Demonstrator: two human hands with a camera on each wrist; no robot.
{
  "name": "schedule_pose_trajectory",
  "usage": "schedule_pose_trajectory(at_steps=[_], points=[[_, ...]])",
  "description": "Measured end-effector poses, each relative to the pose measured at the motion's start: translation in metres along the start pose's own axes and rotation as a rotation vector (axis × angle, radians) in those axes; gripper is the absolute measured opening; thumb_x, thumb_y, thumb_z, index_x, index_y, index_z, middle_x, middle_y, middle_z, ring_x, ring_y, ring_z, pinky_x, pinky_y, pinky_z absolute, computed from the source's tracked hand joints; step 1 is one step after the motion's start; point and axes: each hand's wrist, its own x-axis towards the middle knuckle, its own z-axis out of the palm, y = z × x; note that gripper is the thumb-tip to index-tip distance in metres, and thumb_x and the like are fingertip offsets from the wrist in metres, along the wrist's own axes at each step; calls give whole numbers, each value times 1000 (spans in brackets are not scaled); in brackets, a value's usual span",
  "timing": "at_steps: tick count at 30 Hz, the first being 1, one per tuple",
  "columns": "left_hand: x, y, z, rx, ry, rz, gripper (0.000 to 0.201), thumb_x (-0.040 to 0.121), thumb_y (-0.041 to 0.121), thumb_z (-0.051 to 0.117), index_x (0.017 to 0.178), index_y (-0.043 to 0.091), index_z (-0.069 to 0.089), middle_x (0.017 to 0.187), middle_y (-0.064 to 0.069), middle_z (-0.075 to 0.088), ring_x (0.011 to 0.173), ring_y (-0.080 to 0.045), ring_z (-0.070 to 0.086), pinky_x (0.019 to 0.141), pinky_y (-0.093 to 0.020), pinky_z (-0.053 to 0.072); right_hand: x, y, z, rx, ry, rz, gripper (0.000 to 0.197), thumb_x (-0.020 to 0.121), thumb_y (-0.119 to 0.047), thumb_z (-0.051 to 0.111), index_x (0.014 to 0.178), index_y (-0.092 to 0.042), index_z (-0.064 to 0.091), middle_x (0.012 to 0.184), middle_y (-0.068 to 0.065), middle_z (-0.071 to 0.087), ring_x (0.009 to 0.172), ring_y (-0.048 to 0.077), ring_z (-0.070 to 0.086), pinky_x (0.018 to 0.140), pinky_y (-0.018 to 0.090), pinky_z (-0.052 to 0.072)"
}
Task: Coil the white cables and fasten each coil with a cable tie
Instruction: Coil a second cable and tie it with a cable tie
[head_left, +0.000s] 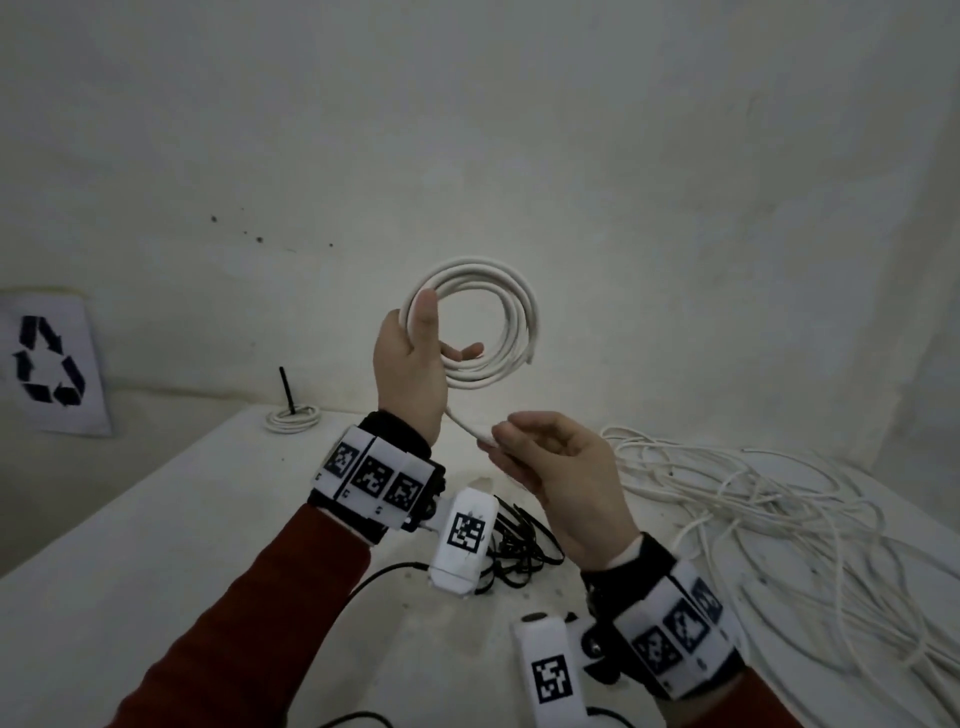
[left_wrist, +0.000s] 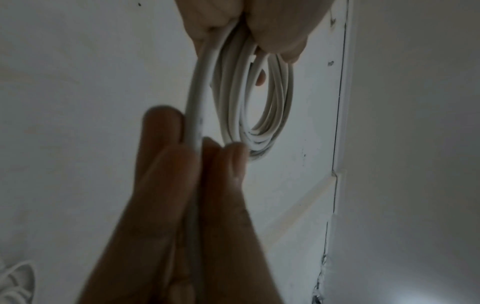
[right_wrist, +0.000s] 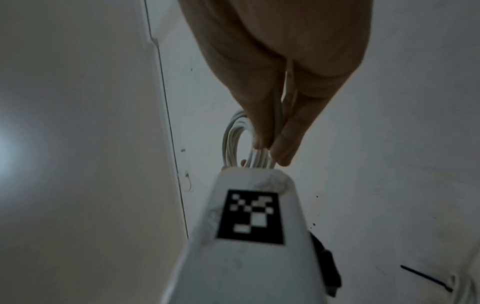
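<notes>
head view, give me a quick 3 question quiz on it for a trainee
1. True or false: the left hand holds the coil up off the table.
2. Which lies on the table under the wrists? A) black ties B) scissors C) tape
3. Fill in: the right hand pinches the cable's loose ____.

Key: 1 true; 2 A; 3 end
</notes>
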Motion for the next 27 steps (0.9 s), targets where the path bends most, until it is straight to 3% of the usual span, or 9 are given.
schedule_pose_trajectory(at_steps=[5, 10, 14, 16, 18, 22, 25, 27], points=[[0, 6, -2, -64, 12, -7, 43, 99, 34, 40, 109, -7, 52, 61, -9, 38, 42, -7, 55, 79, -53, 55, -2, 3, 1, 223, 12, -9, 33, 67, 5, 68, 98, 1, 60, 89, 15, 72, 81, 25, 72, 70, 22, 56], [-8, 6, 2, -99, -30, -38, 34, 99, 35, 40, 74, 11, 47, 51, 9, 41, 46, -6, 51, 82, -44, 55, 11, 8, 3, 480, 198, -45, 32, 83, -2, 64, 111, -4, 49, 90, 13, 73, 75, 19, 70, 65, 23, 57], [-17, 0, 3, -3, -130, -28, 32, 99, 34, 40, 78, 11, 47, 48, 12, 41, 49, -9, 47, 77, -37, 56, 32, 9, 2, 446, 297, 53, 27, 92, 2, 56, 118, 6, 55, 83, 12, 66, 63, 15, 62, 54, 19, 52], [-17, -2, 1, 97, -129, -5, 31, 98, 35, 42, 91, 6, 52, 51, 12, 44, 48, -7, 48, 75, -36, 57, 36, 4, 2, 289, 239, 31, 16, 89, 9, 55, 103, 5, 62, 76, 12, 63, 62, 16, 59, 56, 19, 51], [-16, -6, -3, 163, -102, 0, 36, 97, 36, 44, 99, 2, 53, 59, 4, 45, 46, -5, 50, 73, -37, 57, 37, 0, 3, 126, 147, -28, 16, 87, 12, 54, 90, 1, 66, 82, 14, 67, 74, 21, 58, 63, 22, 49], [-15, -9, -7, 174, -79, -41, 45, 97, 39, 43, 101, -4, 52, 60, -1, 41, 43, -4, 52, 74, -42, 58, 35, -2, 0, 80, -15, -44, 20, 89, 10, 52, 96, 0, 68, 95, 17, 70, 93, 27, 63, 83, 31, 50], [-13, -12, -8, 167, -83, -76, 42, 96, 43, 43, 95, 2, 51, 60, -2, 40, 42, -5, 52, 72, -43, 56, 33, -5, -3, 158, -103, -45, 25, 89, 11, 47, 97, -1, 67, 92, 11, 73, 92, 19, 69, 83, 25, 54], [-13, -13, -7, 182, -69, -77, 40, 95, 43, 42, 92, 4, 50, 61, -2, 40, 42, -4, 51, 71, -43, 56, 29, -7, -6, 238, -162, -28, 29, 88, 12, 43, 103, 1, 65, 103, 14, 72, 101, 18, 67, 89, 27, 52]])
